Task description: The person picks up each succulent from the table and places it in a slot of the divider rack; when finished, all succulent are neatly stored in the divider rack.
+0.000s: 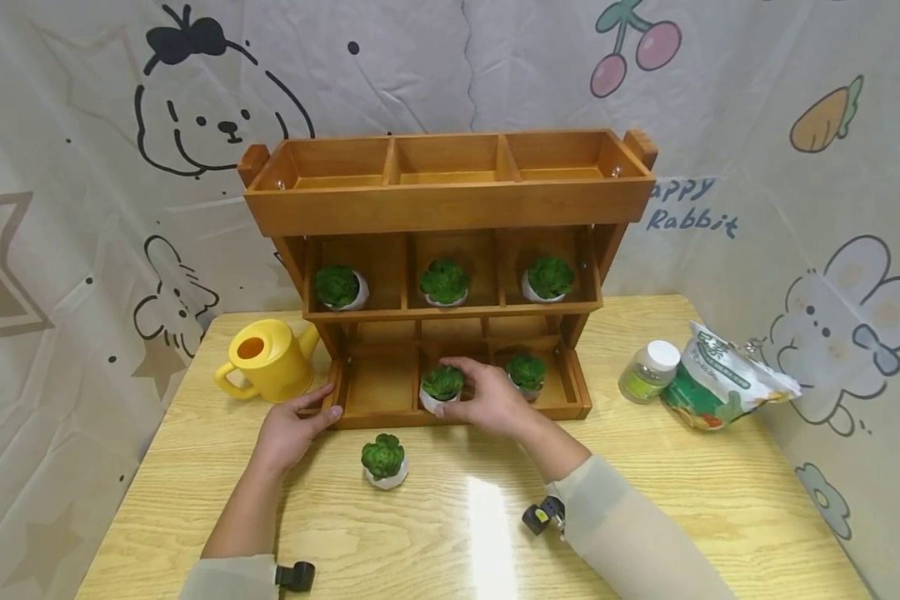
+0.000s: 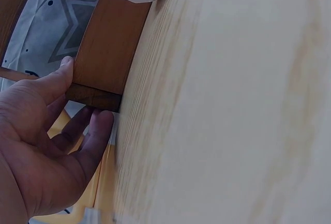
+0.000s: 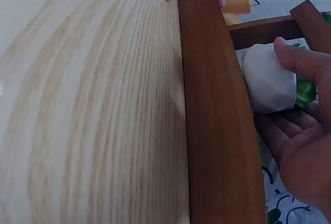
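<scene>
A brown wooden three-tier shelf (image 1: 450, 208) stands on the table, each tier split into compartments. My right hand (image 1: 490, 398) holds a small potted succulent (image 1: 442, 383) at the middle compartment of the bottom tier. Thumb and fingers lie on either side of its white faceted pot (image 3: 269, 79) in the right wrist view. At the bottom tier's left front corner, my left hand (image 1: 288, 429) grips the shelf's end (image 2: 95, 97) between thumb and fingers. Another potted succulent (image 1: 384, 461) stands on the table before the shelf. One more succulent (image 1: 526, 373) sits in the bottom right compartment.
The middle tier bears three potted succulents, one per compartment, such as the central one (image 1: 445, 282). Left of the shelf is a yellow watering can (image 1: 270, 362). To the right stand a white-capped jar (image 1: 648, 372) and a green-and-white bag (image 1: 723, 379). Printed cloth hangs behind.
</scene>
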`<state>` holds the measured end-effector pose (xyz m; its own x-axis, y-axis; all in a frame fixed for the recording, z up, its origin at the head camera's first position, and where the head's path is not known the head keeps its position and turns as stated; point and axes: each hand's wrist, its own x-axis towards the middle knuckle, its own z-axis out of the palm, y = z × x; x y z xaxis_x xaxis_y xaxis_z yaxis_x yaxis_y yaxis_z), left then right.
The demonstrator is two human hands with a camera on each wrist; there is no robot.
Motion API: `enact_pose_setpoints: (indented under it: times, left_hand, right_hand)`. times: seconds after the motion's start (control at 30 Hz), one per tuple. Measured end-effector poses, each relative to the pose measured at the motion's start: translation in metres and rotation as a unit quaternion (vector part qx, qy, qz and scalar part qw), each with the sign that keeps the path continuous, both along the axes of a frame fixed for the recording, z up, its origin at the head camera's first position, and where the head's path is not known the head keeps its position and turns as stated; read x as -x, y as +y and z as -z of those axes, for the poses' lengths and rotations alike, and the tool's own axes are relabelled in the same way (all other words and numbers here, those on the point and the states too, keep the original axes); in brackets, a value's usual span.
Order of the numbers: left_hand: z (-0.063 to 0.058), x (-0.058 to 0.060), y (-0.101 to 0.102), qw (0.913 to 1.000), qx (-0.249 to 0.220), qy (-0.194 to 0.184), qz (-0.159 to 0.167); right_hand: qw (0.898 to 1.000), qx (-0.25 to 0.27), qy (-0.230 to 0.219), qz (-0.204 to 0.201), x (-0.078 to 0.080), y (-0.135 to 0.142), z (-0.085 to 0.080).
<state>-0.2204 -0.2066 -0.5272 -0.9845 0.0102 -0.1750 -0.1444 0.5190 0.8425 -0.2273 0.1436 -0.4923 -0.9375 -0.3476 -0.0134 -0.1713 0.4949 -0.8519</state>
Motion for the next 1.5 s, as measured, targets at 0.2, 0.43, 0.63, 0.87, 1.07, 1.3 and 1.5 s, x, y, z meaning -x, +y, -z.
enact_pose_setpoints:
  times: [0.2, 0.43, 0.63, 0.87, 1.07, 1.3, 1.5]
  left_hand:
    - [0.000, -0.001, 0.000, 1.0000, 0.001, -0.001, 0.001]
    - [0.000, -0.002, 0.000, 1.0000, -0.001, 0.000, 0.001]
    - [-0.001, -0.002, 0.000, 1.0000, -0.002, -0.001, 0.001]
    - [-0.001, -0.001, 0.000, 1.0000, 0.001, -0.001, -0.001]
    - [0.001, -0.001, 0.001, 1.0000, 0.000, -0.001, 0.000]
    - [0.000, -0.001, 0.001, 1.0000, 0.004, -0.005, -0.001]
    - [0.000, 0.000, 0.001, 1.0000, 0.000, -0.007, -0.001]
  right_hand:
    - [0.999, -0.013, 0.018, 0.023, 0.004, -0.002, 0.004]
    - [0.998, -0.042, 0.026, 0.036, 0.008, -0.003, 0.008]
    - [0.996, -0.078, 0.030, 0.033, 0.012, -0.004, 0.010]
    - [0.992, -0.120, 0.030, 0.019, 0.017, -0.008, 0.008]
    - [0.989, -0.141, 0.036, 0.016, 0.021, -0.010, 0.008]
    - [0.989, -0.143, 0.045, 0.011, 0.028, -0.010, 0.009]
    - [0.990, -0.134, 0.035, 0.004, 0.033, -0.008, 0.009]
